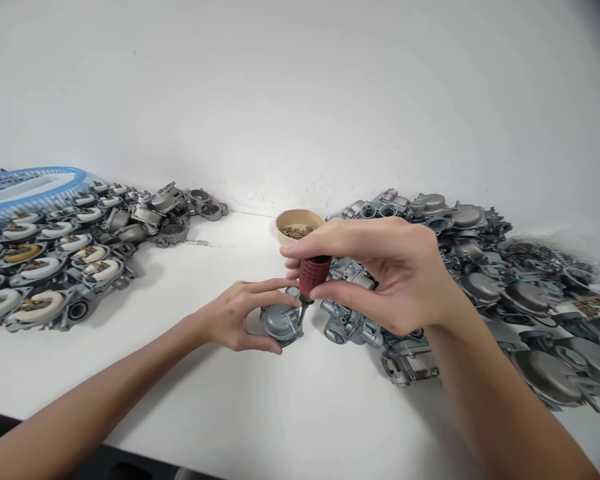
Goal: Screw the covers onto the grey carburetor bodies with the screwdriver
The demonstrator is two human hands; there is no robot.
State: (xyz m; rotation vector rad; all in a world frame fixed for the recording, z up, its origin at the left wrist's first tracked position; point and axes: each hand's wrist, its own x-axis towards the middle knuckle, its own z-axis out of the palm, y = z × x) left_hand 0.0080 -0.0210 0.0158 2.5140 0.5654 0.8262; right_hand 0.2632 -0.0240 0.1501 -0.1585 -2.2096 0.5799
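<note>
A grey metal carburetor [281,323] rests on the white table, its rounded bowl cover facing up. My left hand [245,313] grips it from the left, with fingers along the far side and the thumb at the near side. In my right hand [380,273] is a screwdriver [314,275] with a red and black handle, held from above between thumb and fingers. Its shaft points down and its tip meets the right edge of the carburetor; the exact contact point is too small to make out.
Behind the hands stands a tan bowl [285,230] of small brass-coloured screws. Many carburetors [467,217] are piled to the right, close to my right forearm. On the left lie rows of carburetor bodies [40,268] with white rings, and a blue basket [75,179]. A plastic bag [555,253] holds dark small parts.
</note>
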